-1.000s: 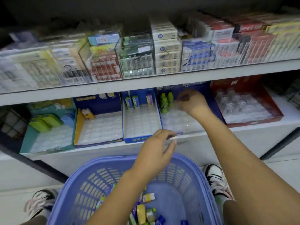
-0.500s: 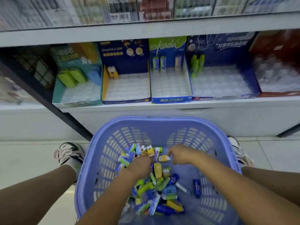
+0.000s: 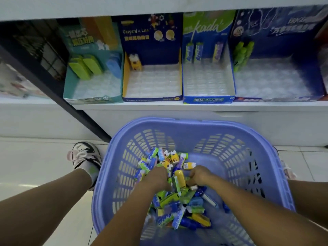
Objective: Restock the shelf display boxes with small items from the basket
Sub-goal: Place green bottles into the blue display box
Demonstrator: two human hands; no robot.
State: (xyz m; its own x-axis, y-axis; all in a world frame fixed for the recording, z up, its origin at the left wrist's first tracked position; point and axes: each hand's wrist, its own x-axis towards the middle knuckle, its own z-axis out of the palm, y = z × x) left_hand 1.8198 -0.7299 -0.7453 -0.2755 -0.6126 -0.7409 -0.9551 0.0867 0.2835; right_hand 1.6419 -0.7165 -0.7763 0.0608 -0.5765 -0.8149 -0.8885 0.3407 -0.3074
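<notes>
1.0 s ago: right grip up at the dark blue box on the shelf, left grip hovering over the basket. 0.5 s ago: both down on the items. Now: both dug into the pile, fingers curled under. Upper shelf stock has left the view

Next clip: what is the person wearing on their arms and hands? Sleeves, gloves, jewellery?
Nothing shows. The left hand and right hand are ungloved, and both forearms are bare to the frame edge: no sleeves, watch or bracelet. Fingers are partly hidden, so rings cannot be ruled out.
</notes>
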